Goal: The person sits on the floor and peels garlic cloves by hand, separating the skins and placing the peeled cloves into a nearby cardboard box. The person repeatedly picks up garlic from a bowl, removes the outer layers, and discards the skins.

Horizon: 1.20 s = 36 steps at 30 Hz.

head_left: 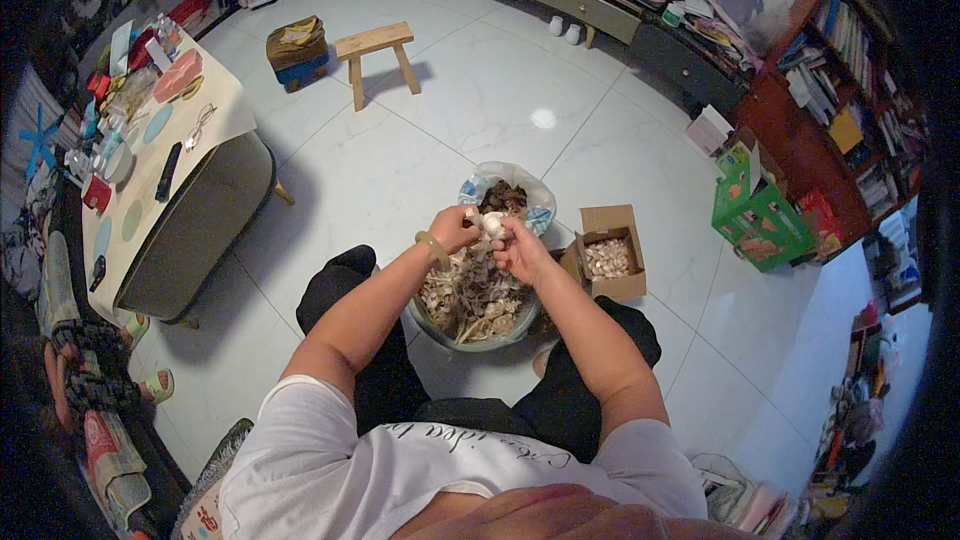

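My left hand [455, 228] and my right hand [518, 248] meet above a round basin [478, 343] on the floor between my knees. Both hands grip one white garlic bulb [492, 224], fingers pinched on it. The basin holds a heap of pale papery garlic skins and scraps [470, 295]. Just beyond my hands stands a plastic bag [540, 202] open at the top with dark, dry material inside. An open cardboard box [622, 285] of peeled white garlic cloves [606, 258] sits to the right of the basin.
A cloth-covered low table [185, 170] with cluttered items stands at left. A wooden stool [376, 40] and a padded stool [296, 48] stand farther off on the white tiled floor. Green cartons [758, 215] and a bookshelf [850, 90] are at right.
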{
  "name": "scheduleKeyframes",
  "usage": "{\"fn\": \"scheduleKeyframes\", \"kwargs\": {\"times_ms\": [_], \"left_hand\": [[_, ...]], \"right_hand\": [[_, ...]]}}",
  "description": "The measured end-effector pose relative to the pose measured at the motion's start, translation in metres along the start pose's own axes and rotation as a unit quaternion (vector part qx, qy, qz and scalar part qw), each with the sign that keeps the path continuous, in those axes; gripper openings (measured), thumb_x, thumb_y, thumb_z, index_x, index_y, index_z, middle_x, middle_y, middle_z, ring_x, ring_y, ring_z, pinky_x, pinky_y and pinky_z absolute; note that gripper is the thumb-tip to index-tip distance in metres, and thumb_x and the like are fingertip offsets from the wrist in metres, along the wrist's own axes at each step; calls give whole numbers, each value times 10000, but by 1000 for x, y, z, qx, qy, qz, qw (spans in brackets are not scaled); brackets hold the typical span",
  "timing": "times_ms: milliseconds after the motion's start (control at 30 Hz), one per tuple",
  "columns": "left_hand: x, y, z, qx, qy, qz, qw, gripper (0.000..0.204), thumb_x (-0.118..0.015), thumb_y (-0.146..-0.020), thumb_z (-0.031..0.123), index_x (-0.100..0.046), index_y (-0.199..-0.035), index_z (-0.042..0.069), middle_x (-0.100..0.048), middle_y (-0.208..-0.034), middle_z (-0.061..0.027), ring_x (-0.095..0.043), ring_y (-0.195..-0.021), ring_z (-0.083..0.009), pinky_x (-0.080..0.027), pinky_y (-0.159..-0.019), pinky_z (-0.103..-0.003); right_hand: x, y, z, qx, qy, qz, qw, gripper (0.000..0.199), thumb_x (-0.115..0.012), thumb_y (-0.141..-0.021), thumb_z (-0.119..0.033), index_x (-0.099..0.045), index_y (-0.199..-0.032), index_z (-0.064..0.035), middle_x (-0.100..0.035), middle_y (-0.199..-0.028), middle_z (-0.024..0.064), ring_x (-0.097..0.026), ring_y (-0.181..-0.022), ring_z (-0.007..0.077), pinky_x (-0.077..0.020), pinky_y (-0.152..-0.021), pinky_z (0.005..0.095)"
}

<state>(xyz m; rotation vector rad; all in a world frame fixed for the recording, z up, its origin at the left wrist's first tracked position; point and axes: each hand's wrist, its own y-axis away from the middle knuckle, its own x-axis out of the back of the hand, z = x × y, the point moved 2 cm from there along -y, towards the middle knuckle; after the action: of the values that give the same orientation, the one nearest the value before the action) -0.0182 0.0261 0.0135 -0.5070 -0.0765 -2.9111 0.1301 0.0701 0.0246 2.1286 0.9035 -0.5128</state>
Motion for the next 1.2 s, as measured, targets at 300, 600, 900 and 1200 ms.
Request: {"fn": "scheduleKeyframes", "kwargs": {"times_ms": [300, 600, 900, 1200], "left_hand": [[10, 8, 31, -227, -236, 190, 926, 289, -563, -673, 129, -508, -942, 40, -565, -794, -105, -541, -697, -196, -428, -620, -274], [-8, 12, 30, -34, -110, -9, 993, 331, -484, -813, 302, -453, -1027, 51, -557, -681, -103, -536, -519, -185, -424, -483, -295], [-10, 10, 28, -68, -62, -46, 995, 349, -453, -834, 287, -417, -1107, 72, -545, -882, -96, -526, -770, -189, -425, -669, -290], [-15, 19, 49, -112, -124, 16, 986, 316, -392, -834, 263, -448, -1070, 60, -545, -900, -164, -541, -808, -279, -417, -704, -332]], "right_hand": [[-2, 5, -6, 104, 271, 88, 953, 237, -496, -793, -274, -424, -950, -111, -439, -596, 21, -361, -408, 91, -314, -360, 249], [1, -2, 0, 111, 232, 100, 961, 250, -479, -810, -284, -391, -964, -107, -441, -608, 27, -368, -408, 85, -337, -358, 242], [-7, 2, -1, 103, 162, 46, 980, 279, -428, -825, -366, -360, -907, -108, -451, -661, 48, -390, -424, 91, -348, -349, 212], [-17, 9, -3, 123, 205, 58, 969, 325, -458, -811, -381, -367, -968, -111, -456, -690, 36, -395, -433, 87, -342, -356, 208]]}}
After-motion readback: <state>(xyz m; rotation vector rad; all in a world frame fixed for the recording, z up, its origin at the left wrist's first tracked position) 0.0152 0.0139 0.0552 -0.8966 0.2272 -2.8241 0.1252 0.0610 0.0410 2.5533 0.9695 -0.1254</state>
